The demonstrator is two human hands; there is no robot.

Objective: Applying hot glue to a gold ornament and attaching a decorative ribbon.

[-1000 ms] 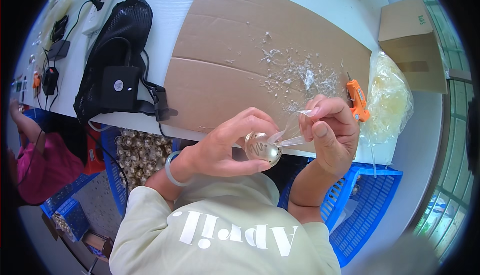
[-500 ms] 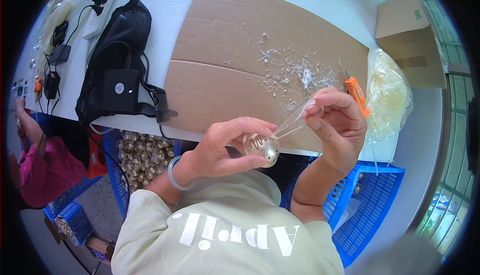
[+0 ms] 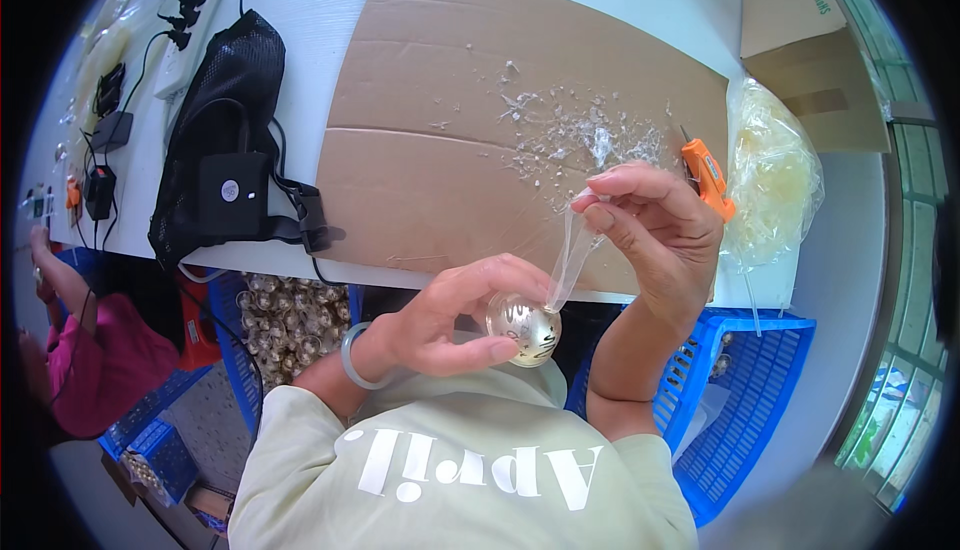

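Observation:
My left hand closes its fingers round a shiny pale-gold bauble with dark markings, held just off the table's front edge. From the top of the bauble a sheer whitish ribbon runs up to my right hand. There, thumb and fingertips pinch the ribbon's upper end and pull it fairly taut. Beyond my right hand lies an orange glue gun at the edge of a cardboard sheet, which is strewn with whitish scraps.
A clear bag of yellowish material and a cardboard box stand at right. Blue baskets flank me: one right, another holding many baubles left. A black mesh bag and cables lie left, near a person in pink.
The bauble has turned in my left hand, showing different markings. My right hand has shifted slightly left, and the ribbon now rises more steeply. The whole view has shifted a little.

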